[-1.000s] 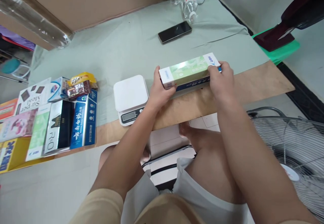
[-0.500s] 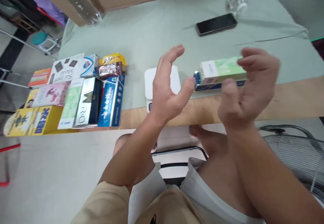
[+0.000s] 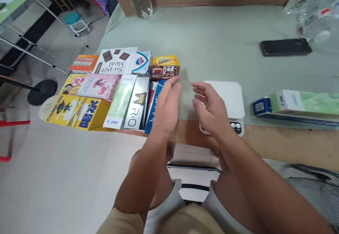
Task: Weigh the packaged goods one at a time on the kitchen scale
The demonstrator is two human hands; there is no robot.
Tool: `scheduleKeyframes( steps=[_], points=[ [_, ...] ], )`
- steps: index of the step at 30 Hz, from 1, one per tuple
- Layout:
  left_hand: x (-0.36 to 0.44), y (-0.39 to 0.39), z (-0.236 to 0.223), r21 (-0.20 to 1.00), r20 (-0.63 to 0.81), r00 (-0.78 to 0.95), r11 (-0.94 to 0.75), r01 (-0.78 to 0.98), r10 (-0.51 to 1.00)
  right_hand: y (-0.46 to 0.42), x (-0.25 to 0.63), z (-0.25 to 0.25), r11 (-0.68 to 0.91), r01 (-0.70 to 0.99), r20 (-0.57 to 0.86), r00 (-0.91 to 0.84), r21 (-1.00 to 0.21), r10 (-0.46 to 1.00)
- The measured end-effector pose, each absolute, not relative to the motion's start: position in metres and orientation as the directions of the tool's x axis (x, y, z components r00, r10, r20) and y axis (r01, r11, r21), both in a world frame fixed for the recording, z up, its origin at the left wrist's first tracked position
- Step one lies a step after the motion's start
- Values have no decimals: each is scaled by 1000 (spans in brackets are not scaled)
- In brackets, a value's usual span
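My left hand (image 3: pixel 167 108) is open, fingers stretched, just above the right end of the group of boxes. It hides most of a blue box (image 3: pixel 154 112). Beside that box stand a black and silver box (image 3: pixel 137 103) and a green and white box (image 3: pixel 120 101). Behind them lie a brown cocoa packet (image 3: pixel 165 72) and a yellow packet (image 3: pixel 166 60). Over the left side of the white digital scale (image 3: pixel 226 98), my right hand (image 3: pixel 210 108) is open with slightly curled fingers and nothing in it. Its wrist covers part of the scale's display.
On the right, a green and white carton (image 3: pixel 304 101) lies on a dark blue box (image 3: pixel 261 107). A phone (image 3: pixel 286 47) and plastic bottles (image 3: pixel 319 20) lie farther back. A yellow box (image 3: pixel 91 115) stands at the table's left front edge, and a fan (image 3: pixel 315 198) at lower right.
Both hands let go of the green and white carton, leaving it on the dark blue box. They have moved left, toward the group of boxes, and the view has turned left too.
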State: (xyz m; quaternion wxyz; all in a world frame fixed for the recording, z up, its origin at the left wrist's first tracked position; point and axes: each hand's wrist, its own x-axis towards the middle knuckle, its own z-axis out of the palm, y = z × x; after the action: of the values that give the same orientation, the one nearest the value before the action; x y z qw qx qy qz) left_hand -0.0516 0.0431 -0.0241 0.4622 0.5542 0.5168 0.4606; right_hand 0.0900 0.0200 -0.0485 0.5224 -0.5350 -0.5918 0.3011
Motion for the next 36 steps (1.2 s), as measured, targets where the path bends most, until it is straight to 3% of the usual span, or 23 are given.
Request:
scheduleKeyframes(
  steps=[3, 7, 11, 17, 21, 26, 31, 36],
  points=[
    [-68, 53, -30, 998, -6, 59, 3, 61, 998, 54, 59, -53, 115, 137, 131, 115, -984, 985],
    [-81, 57, -31, 999, -34, 80, 35, -7, 996, 88, 39, -60, -98, 34, -90, 185, -995, 979],
    [-85, 48, -30, 1000, -18, 51, 18, -1, 999, 93, 40, -64, -186, -63, -196, 264, -981, 944],
    [-83, 28, -39, 995, 53, 62, -58, 87, 997, 84, 46, -65, -153, -234, -209, 237, -960, 949],
    [-72, 21, -42, 985, 157, 49, -160, 56, 986, 86, 48, -73, -189, -208, -232, 205, -960, 951],
    [-58, 24, -43, 992, 127, 43, -127, 16, 991, 88, 44, -77, -256, -265, -295, 121, -930, 948],
    [-50, 28, -50, 996, 81, -17, -81, -21, 997, 80, 44, -72, -116, -375, -175, 128, -920, 976],
    [-37, 24, -57, 999, 38, -35, -38, -3, 999, 53, 68, -55, 83, -347, 25, 168, -934, 985]
  ],
)
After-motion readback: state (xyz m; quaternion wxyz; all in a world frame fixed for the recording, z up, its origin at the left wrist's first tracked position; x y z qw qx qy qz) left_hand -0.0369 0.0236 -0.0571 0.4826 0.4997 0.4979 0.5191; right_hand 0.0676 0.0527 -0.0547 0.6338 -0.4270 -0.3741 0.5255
